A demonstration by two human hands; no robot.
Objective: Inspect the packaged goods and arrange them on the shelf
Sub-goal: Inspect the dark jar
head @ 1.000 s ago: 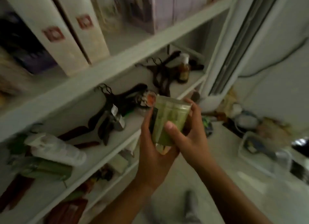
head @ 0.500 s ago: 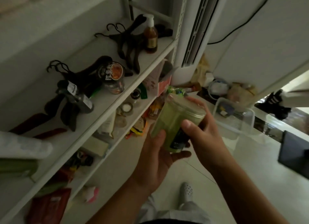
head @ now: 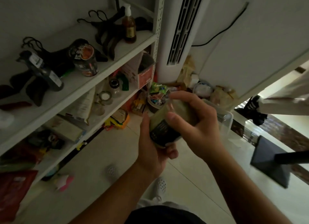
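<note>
A clear plastic jar of pale green contents with a dark label (head: pixel 163 123) is tilted in mid-air in front of the white metal shelf (head: pixel 143 34), held between both hands and well apart from its boards. The left hand (head: pixel 150 152) cups the jar's base from below with fingers curled round it, while the right hand (head: pixel 199 128) grips the lid end, thumb and fingers wrapped over the top. On the shelf stand a brown pump bottle (head: pixel 129 26) and black hangers (head: pixel 107 33).
</note>
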